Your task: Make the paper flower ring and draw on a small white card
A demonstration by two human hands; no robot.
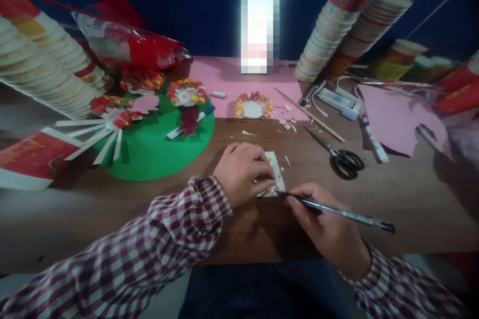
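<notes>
A small white piece of paper (276,163) with cut edges and drawn lines lies on the wooden table, partly covered by my left hand (245,173), whose bent fingers press on it. My right hand (329,227) is closed around a black pen (344,212); the pen's tip is at the paper's lower right corner. Small white scraps (288,161) lie just right of the paper. Black-handled scissors (342,159) rest on the table beyond my right hand, with their blades pointing away to the left.
Tall stacks of paper cups (329,35) stand at both sides. A green sheet (149,154) bears paper crafts at the left. A paper ring (254,105) sits on pink paper (217,72) near a blurred bright screen. Right are a wooden stick (310,114), markers and pink paper.
</notes>
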